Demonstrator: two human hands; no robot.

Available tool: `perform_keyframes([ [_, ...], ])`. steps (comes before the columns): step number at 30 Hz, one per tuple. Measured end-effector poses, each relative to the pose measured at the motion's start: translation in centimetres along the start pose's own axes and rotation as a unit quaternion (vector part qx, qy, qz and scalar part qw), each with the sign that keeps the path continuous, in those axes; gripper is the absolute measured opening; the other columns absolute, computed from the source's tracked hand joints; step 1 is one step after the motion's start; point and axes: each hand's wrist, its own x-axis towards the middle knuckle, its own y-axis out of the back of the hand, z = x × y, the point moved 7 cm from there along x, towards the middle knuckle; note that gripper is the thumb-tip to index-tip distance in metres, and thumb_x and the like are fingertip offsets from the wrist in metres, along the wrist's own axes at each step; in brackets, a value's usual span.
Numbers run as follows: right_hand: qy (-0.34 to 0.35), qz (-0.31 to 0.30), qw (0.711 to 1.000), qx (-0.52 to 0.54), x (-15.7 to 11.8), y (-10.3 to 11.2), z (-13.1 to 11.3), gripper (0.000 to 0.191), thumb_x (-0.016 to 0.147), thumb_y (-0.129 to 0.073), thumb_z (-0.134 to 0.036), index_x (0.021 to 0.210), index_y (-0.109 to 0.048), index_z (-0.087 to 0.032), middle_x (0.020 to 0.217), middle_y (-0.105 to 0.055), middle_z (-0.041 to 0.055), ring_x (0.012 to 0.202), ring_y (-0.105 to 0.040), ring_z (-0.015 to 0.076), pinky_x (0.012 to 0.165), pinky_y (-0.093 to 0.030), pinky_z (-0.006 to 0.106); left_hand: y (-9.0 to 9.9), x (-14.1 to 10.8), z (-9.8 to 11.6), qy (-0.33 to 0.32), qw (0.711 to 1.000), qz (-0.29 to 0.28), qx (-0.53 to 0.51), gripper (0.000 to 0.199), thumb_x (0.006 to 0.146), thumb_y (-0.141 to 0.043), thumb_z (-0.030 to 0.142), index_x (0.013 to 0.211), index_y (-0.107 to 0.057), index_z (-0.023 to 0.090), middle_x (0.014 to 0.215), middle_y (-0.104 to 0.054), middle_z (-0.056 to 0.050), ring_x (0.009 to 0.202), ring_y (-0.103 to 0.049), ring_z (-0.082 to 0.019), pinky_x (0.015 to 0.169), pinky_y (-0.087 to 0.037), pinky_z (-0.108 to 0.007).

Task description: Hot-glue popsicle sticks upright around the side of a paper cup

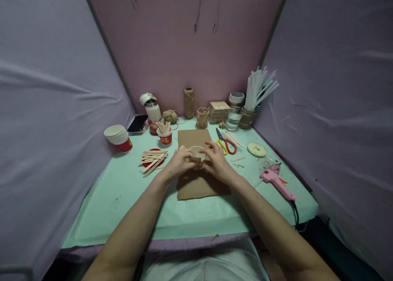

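Note:
Between my two hands is a paper cup (198, 150) with a pale rim, standing over a brown cardboard sheet (204, 189). Strips of wood seem to line the side of the cup that faces me. My left hand (181, 160) grips its left side, thumb at the near wall. From the right, my right hand (216, 158) has its fingers curled round the cup's rim and side. Much of the cup's lower part is hidden by the fingers. Left of the cardboard, flat wooden sticks (153, 160) lie heaped on a red lid or dish.
Stacked paper cups (116, 136) lean at the left; a red cup of sticks (166, 137) stands nearer the middle. Right of the cardboard are scissors (226, 144), a round pale lid (257, 149) and a pink glue gun (276, 182) with its cord. A glass of water (233, 120) stands behind.

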Motion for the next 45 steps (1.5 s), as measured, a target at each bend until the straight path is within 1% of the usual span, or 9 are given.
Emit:
perform_keyframes([
  [5, -0.015, -0.066, 0.996, 0.052, 0.3, 0.1, -0.3, 0.038, 0.081, -0.063, -0.012, 0.117, -0.056, -0.023, 0.135, -0.045, 0.0115, 0.095, -0.062, 0.0182, 0.080, -0.052, 0.033, -0.1, 0.3, -0.3, -0.015, 0.999, -0.018, -0.026, 0.020, 0.075, -0.071, 0.039, 0.074, -0.072, 0.019, 0.085, -0.071, -0.003, 0.090, -0.050, -0.020, 0.088, -0.036, -0.034],
  [14, 0.016, -0.239, 0.965, -0.104, 1.9, -1.3, -1.3, 0.006, 0.085, -0.066, -0.029, 0.086, -0.066, -0.022, 0.086, -0.068, 0.0024, 0.076, -0.063, 0.0172, 0.058, -0.032, 0.024, 0.2, 0.3, 0.2, -0.039, 0.998, -0.035, -0.036, 0.015, 0.077, -0.069, 0.034, 0.074, -0.072, 0.019, 0.082, -0.069, -0.002, 0.088, -0.050, -0.018, 0.086, -0.036, -0.031],
  [28, 0.052, -0.245, 0.961, -0.120, 1.8, -1.9, -1.8, 0.004, 0.085, -0.066, -0.027, 0.086, -0.070, -0.025, 0.088, -0.066, 0.0002, 0.078, -0.063, 0.0160, 0.057, -0.032, 0.023, 0.2, 0.3, 0.6, -0.047, 0.996, -0.040, -0.057, 0.011, 0.076, -0.068, 0.029, 0.071, -0.072, 0.021, 0.079, -0.069, -0.001, 0.085, -0.051, -0.018, 0.085, -0.039, -0.032],
  [32, 0.047, -0.201, 0.977, -0.060, 1.5, -0.8, -1.4, 0.017, 0.083, -0.067, -0.024, 0.100, -0.066, -0.026, 0.118, -0.062, 0.0035, 0.078, -0.063, 0.0150, 0.060, -0.042, 0.024, 0.8, 0.2, 0.5, -0.025, 0.996, -0.028, -0.076, 0.010, 0.074, -0.070, 0.031, 0.072, -0.073, 0.021, 0.081, -0.070, -0.002, 0.090, -0.052, -0.019, 0.088, -0.040, -0.033],
  [35, 0.018, -0.075, 0.996, 0.041, 1.3, 1.8, -0.9, 0.031, 0.082, -0.065, -0.019, 0.112, -0.060, -0.024, 0.137, -0.049, 0.0098, 0.066, -0.059, 0.0103, 0.064, -0.050, 0.028, 2.1, 0.1, -0.3, 0.021, 0.990, 0.016, -0.140, 0.017, 0.070, -0.075, 0.036, 0.073, -0.073, 0.019, 0.085, -0.071, -0.003, 0.092, -0.056, -0.020, 0.090, -0.042, -0.035],
  [38, -0.030, 0.127, 0.983, 0.131, -0.2, 5.7, -1.5, 0.007, 0.086, -0.062, -0.023, 0.092, -0.063, -0.021, 0.104, -0.063, 0.0081, 0.067, -0.059, 0.0141, 0.065, -0.051, 0.032, 3.1, -0.1, -2.2, 0.102, 0.958, 0.071, -0.258, 0.032, 0.064, -0.079, 0.043, 0.082, -0.074, 0.017, 0.092, -0.072, -0.005, 0.091, -0.061, -0.021, 0.088, -0.045, -0.034],
  [40, -0.056, 0.203, 0.960, 0.184, -2.2, 7.5, -3.5, 0.012, 0.087, -0.061, -0.027, 0.076, -0.061, -0.023, 0.072, -0.062, 0.0029, 0.067, -0.059, 0.0179, 0.062, -0.051, 0.033, 3.1, -0.1, -3.4, 0.147, 0.925, 0.091, -0.338, 0.039, 0.060, -0.082, 0.046, 0.084, -0.074, 0.015, 0.092, -0.073, -0.005, 0.089, -0.064, -0.021, 0.087, -0.046, -0.035],
  [43, -0.001, 0.140, 0.960, 0.244, -5.3, 8.0, -8.8, 0.022, 0.092, -0.050, -0.036, 0.074, -0.061, -0.029, 0.064, -0.061, 0.0030, 0.060, -0.061, 0.0214, 0.055, -0.052, 0.039, 2.5, -0.1, -4.5, 0.185, 0.887, 0.113, -0.408, 0.046, 0.052, -0.086, 0.047, 0.082, -0.073, 0.014, 0.088, -0.074, -0.007, 0.089, -0.065, -0.022, 0.088, -0.047, -0.035],
  [45, 0.061, 0.070, 0.987, 0.134, -7.7, 7.7, -12.3, 0.010, 0.082, -0.056, -0.047, 0.084, -0.065, -0.044, 0.061, -0.062, 0.0013, 0.061, -0.064, 0.0270, 0.048, -0.051, 0.044, 2.1, 0.0, -4.9, 0.201, 0.874, 0.120, -0.425, 0.049, 0.048, -0.087, 0.047, 0.080, -0.073, 0.013, 0.087, -0.074, -0.008, 0.090, -0.066, -0.022, 0.087, -0.047, -0.035],
])
